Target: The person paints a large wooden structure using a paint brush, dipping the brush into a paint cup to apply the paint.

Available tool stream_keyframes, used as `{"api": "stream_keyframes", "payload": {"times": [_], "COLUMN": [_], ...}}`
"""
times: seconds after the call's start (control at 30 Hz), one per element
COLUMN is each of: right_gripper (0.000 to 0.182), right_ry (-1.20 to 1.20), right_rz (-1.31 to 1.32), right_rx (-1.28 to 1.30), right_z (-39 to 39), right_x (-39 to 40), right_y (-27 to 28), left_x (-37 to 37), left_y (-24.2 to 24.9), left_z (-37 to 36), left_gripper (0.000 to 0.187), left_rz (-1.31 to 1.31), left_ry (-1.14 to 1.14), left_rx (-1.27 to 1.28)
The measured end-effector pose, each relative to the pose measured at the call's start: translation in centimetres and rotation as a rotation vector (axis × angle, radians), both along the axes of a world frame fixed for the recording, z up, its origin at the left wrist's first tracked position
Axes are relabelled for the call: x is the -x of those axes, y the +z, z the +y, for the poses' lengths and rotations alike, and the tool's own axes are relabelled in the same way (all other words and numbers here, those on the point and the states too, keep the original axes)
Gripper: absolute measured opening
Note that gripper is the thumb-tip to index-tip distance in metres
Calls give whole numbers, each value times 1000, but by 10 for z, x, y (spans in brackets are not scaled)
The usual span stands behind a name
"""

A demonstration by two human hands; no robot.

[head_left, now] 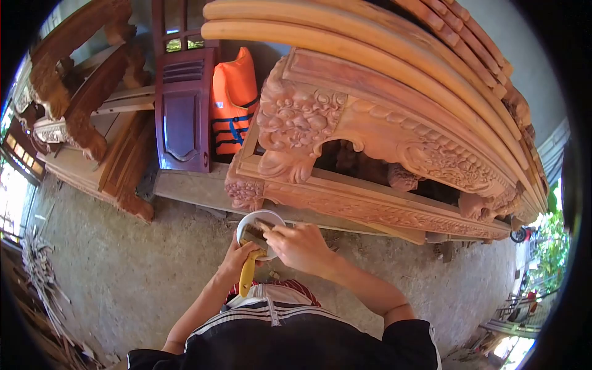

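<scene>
In front of my waist, a white bowl (276,217) is held in my left hand (234,258), its fingers wrapped round the near side. The same hand also pins a paintbrush with a yellow handle (247,275); the handle points down toward my body and the head lies over the bowl. My right hand (301,248) is closed at the bowl's right side, pinching a thin brownish piece (265,224) above the brush head. What that piece is cannot be made out. The bowl's contents are mostly hidden by the fingers and brush.
Carved wooden furniture (370,123) stands just ahead, with long curved wooden pieces (370,40) stacked on top. An orange life jacket (233,105) leans by a dark wooden door panel (184,117). More carved furniture (114,166) is at left, wood strips (46,277) on the concrete floor (135,265).
</scene>
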State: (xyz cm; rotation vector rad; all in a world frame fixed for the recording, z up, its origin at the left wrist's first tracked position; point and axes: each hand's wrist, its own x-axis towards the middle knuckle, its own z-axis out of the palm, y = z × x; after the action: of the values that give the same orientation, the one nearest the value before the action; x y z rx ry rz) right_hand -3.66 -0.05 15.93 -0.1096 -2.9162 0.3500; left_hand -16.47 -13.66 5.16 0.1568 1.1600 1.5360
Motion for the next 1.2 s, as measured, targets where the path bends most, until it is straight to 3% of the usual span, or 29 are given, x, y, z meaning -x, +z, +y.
{"api": "stream_keyframes", "payload": {"times": [0.1, 0.17, 0.23, 0.27, 0.3, 0.33, 0.37, 0.43, 0.47, 0.53, 0.67, 0.73, 0.83, 0.93, 1.03, 1.13, 1.2], "right_gripper": [19, 19, 18, 18, 18, 18, 18, 19, 19, 24, 31, 33, 31, 28, 25, 22, 22], "right_ry": [-4, -57, -141, -263, -320, -376, -388, -485, -494, -477, -385, -371, -469, -587, -526, -617, -580], "right_rz": [-51, -45, 156, 159, 325, 488, 486, 803, 792, 822, 480, 308, 523, 316, 346, 503, 352], "right_rx": [87, 146, 419, 680, 651, 617, 619, 59, 55, -472, -470, -333, -453, -404, -292, -394, -347], "right_z": [-19, -15, -1, -2, -1, 0, 1, 5, 9, 18, 3, -4, -9, 1, 1, 2, 12], "right_x": [1, 5, 8, 7, 8, 10, 12, 18, 23, 32, 32, 35, 44, 50, 49, 54, 52], "right_y": [-9, -2, 8, 29, 41, 50, 60, 75, 73, 52, -18, -34, -23, -29, -38, -27, -43], "left_x": [14, 20, 30, 38, 48, 69, 79, 91, 95, 105, 112, 110, 110, 113, 118, 127, 134], "left_y": [3, 6, -3, -7, -12, -19, -18, -15, -12, -16, -26, -23, -22, -18, -13, -17, -23], "left_z": [-3, -12, -21, -25, -29, -36, -40, -44, -44, -45, -43, -43, -38, -35, -34, -41, -42], "left_gripper": [42, 32, 31, 31, 32, 45, 45, 45, 46, 46, 41, 42, 44, 46, 46, 46, 46], "left_rz": [-1, 61, 117, 90, 60, -50, -54, -17, -24, -31, -82, -150, -164, -185, -165, -161, -156], "left_ry": [-64, -31, -14, 48, 113, 25, 15, 106, 136, 98, 54, 23, 30, 30, 55, 84, 63], "left_rx": [40, 44, 82, 49, 17, 23, 28, 15, 13, 44, 27, -35, 53, 34, -19, -2, 20]}}
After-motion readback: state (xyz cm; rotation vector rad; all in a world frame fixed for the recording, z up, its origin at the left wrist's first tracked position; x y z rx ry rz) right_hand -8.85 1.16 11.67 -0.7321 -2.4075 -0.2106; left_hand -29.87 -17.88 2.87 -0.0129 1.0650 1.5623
